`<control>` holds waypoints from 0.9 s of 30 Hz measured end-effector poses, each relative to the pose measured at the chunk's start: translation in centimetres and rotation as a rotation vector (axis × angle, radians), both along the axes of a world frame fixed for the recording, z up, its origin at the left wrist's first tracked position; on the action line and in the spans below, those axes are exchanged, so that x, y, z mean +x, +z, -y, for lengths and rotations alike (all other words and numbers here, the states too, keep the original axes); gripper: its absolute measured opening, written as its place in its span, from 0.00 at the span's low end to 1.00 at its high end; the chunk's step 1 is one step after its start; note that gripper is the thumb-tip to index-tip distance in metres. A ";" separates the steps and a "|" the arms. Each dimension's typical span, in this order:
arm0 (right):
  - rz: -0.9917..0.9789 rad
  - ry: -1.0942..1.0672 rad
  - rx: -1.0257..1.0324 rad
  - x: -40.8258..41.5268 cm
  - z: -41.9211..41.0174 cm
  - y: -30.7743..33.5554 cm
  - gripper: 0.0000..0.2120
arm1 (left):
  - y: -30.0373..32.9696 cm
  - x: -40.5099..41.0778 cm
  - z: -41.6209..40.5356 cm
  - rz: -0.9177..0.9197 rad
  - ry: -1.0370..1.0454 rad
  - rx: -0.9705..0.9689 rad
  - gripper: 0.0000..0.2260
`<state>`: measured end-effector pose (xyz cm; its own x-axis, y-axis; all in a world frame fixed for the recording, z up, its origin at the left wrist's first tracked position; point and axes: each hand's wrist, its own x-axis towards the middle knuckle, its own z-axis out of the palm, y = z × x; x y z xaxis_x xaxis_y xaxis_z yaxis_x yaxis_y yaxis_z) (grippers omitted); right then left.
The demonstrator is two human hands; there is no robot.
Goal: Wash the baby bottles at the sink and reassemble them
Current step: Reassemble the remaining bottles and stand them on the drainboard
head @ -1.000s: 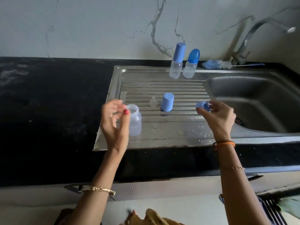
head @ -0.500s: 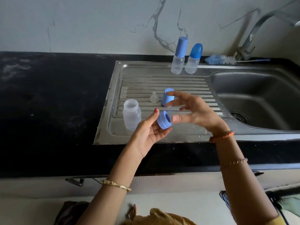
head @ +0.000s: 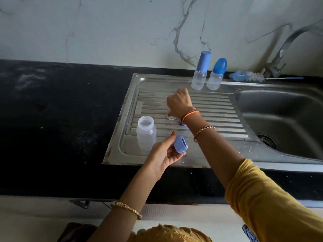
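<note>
An open clear bottle stands uncapped on the steel drainboard. My left hand holds a blue screw ring just right of it, above the drainboard's front edge. My right hand reaches down over the ribs, fingers closed on the clear nipple, whose base shows under the hand. The blue cap is mostly hidden behind my right wrist. Two assembled bottles, one with a tall blue cap and one with a rounded blue cap, stand at the back of the drainboard.
The sink basin with its drain lies to the right. A blue bottle brush rests behind it near the tap. Black countertop stretches to the left. A marble wall rises behind.
My right hand let go of the blue ring, which stays in my left hand, and reached forward and down onto the nipple on the drainboard.
</note>
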<state>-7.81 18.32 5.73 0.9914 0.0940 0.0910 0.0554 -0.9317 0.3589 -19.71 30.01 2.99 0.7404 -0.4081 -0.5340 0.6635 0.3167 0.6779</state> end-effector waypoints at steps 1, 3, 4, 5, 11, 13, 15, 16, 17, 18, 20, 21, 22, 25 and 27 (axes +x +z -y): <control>0.012 0.028 0.005 0.1 -0.1 -0.1 0.08 | 0.1 0.2 0.1 0.006 0.005 0.007 0.12; 0.012 0.060 0.065 -0.1 -0.2 0.0 0.09 | 0.2 0.5 0.2 0.016 0.017 0.001 0.11; 0.027 0.063 0.123 -0.4 0.0 0.5 0.10 | 0.2 0.6 0.3 0.027 0.015 -0.009 0.11; 0.063 0.061 0.207 -0.9 0.4 1.3 0.11 | 0.1 0.6 0.4 0.040 0.001 -0.021 0.11; 0.207 0.219 1.440 -7.5 6.9 7.2 0.05 | 0.6 0.5 1.5 0.070 -0.067 -0.104 0.12; 0.294 0.249 1.875 -10.1 9.4 7.1 0.11 | 0.8 0.6 2.2 0.088 -0.080 -0.115 0.12; 0.393 -0.076 1.940 -11.5 11.6 4.9 0.10 | 1.1 0.6 2.8 0.112 -0.088 -0.100 0.11; 0.415 -0.301 1.595 -11.9 12.6 3.6 0.07 | 1.2 0.6 3.1 0.125 -0.088 -0.088 0.11; 0.366 -0.544 1.154 -12.3 13.7 1.7 0.06 | 1.1 0.5 3.4 0.133 -0.085 -0.069 0.11; 0.376 -0.709 0.804 -12.9 14.2 0.2 0.08 | 1.1 0.5 3.6 0.137 -0.078 -0.048 0.11; 0.562 -0.707 0.881 -14.2 13.3 -1.4 0.07 | 1.2 0.5 3.8 0.141 -0.074 -0.044 0.12; 0.647 -0.658 1.148 -14.7 12.9 -1.5 0.06 | 1.3 0.6 4.0 0.139 -0.065 -0.051 0.13; 0.699 -0.618 1.388 -15.3 12.5 -1.4 0.04 | 1.4 0.6 4.2 0.129 -0.050 -0.062 0.12; 0.576 -0.485 2.139 -16.6 11.5 -0.4 0.05 | 1.8 0.5 5.0 0.087 -0.013 -0.129 0.07; 0.461 -0.365 2.548 -17.3 10.6 0.3 0.12 | 2.1 0.5 5.6 0.044 0.026 -0.192 0.05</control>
<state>-25.12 7.69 6.06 0.8432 -0.5035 -0.1885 0.1607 0.5706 -0.8053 -19.18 24.45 5.12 0.7731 -0.4794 -0.4153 0.6243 0.4596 0.6317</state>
